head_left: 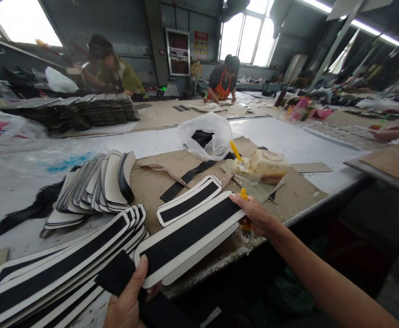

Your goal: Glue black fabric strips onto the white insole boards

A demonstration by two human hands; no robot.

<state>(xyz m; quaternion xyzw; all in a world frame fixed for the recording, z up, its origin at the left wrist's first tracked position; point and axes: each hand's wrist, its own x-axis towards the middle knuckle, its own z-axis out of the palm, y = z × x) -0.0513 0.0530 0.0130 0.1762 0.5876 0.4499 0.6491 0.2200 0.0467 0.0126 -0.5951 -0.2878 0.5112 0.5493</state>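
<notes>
A long white panel with a black strip along its middle (189,237) is stretched between my two hands above the table's front edge. My left hand (126,294) grips its near end, thumb on top, and a loose black strip (117,273) hangs by the same hand. At the far end my right hand (256,216) pinches the panel; a yellow handle (243,194) sticks out by its fingers, the rest hidden. Another pale piece (199,255) shows beneath the panel. Just behind lie shorter white pieces with black strips (189,200).
At left are a pile of long striped panels (66,264) and a stack of curved pale pieces (93,182). Farther back stand a plastic bag with black strips (204,134) and a stained tub (268,165) beside a yellow-handled brush (235,150). Other people work beyond.
</notes>
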